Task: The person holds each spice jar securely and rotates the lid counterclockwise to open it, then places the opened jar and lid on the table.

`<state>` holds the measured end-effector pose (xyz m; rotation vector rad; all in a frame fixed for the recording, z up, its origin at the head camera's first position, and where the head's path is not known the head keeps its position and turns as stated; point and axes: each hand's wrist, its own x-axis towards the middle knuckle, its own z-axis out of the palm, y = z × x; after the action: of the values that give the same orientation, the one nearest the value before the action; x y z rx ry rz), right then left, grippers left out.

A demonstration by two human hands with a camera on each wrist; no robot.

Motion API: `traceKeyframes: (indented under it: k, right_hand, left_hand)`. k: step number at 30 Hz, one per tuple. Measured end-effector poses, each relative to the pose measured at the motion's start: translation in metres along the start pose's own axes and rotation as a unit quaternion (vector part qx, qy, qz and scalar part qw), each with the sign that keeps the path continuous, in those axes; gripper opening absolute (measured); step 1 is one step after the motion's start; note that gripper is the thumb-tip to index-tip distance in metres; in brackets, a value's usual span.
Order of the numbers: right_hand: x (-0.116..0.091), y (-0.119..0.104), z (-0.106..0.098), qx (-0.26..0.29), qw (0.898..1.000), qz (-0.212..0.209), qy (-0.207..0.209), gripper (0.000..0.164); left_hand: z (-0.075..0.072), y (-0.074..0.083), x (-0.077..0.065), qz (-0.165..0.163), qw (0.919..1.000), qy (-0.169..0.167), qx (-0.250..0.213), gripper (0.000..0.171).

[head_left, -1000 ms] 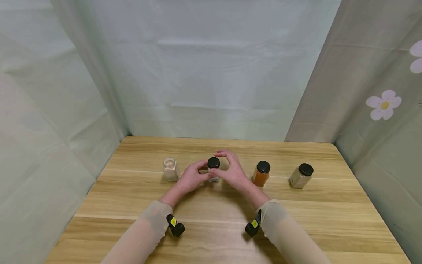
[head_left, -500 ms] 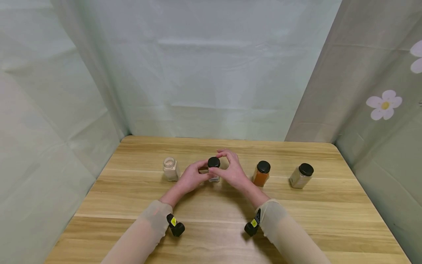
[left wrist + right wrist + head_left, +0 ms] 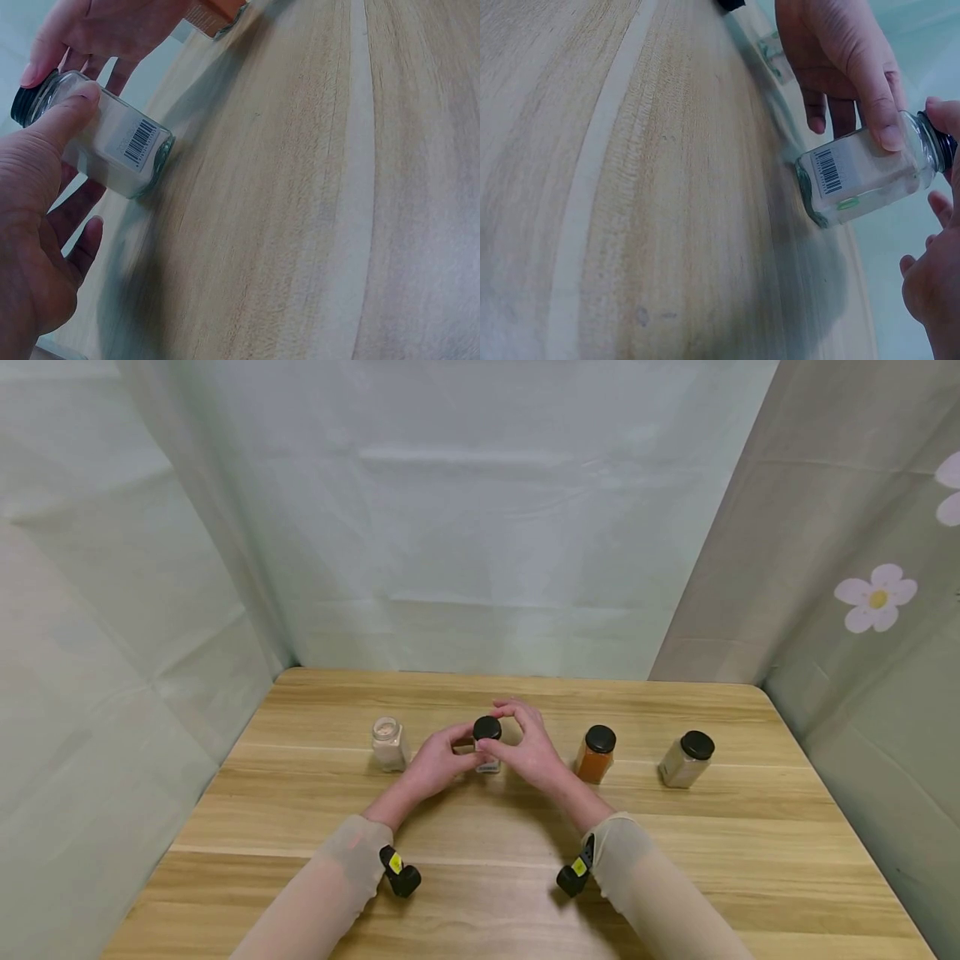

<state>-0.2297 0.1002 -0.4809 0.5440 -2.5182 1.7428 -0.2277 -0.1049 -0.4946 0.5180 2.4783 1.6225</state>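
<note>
Between my two hands a square glass spice jar [image 3: 489,766] with pale contents stands upright on the table. My left hand [image 3: 437,764] grips its body, the thumb [image 3: 71,112] lying along the near side above a barcode label [image 3: 140,141]. My right hand [image 3: 529,750] pinches the jar's black lid [image 3: 487,727] between thumb and fingers. In the right wrist view the lid's ribbed edge shows under the right thumb [image 3: 943,116], at the jar's neck [image 3: 922,146]. Left of the hands stands a lidless jar [image 3: 390,750] filled with pale powder.
Right of my hands stand a jar of orange powder [image 3: 594,766] and a jar of pale contents [image 3: 682,768], both with black lids. They share the wooden table [image 3: 480,893]. Pale cloth [image 3: 480,527] hangs behind the table and at both sides.
</note>
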Motion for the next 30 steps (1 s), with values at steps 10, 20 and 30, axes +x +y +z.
traceKeyframes:
  k: [10,20,30]
  right_hand:
    - [-0.014,-0.046,-0.010,0.028,0.999,-0.017,-0.026,0.036]
    - [-0.006,-0.018,-0.005,0.026,0.999,-0.028,-0.032,0.041]
    - [-0.002,-0.002,-0.002,0.023,0.999,-0.035,-0.029,0.044]
  left_hand:
    - [0.001,0.000,0.000,0.001,1.0000,-0.002,-0.002,0.043]
    - [0.000,0.000,0.000,-0.008,1.0000,-0.001,-0.001,0.047]
    - [0.000,0.000,0.000,-0.010,0.9999,-0.004,0.003,0.046]
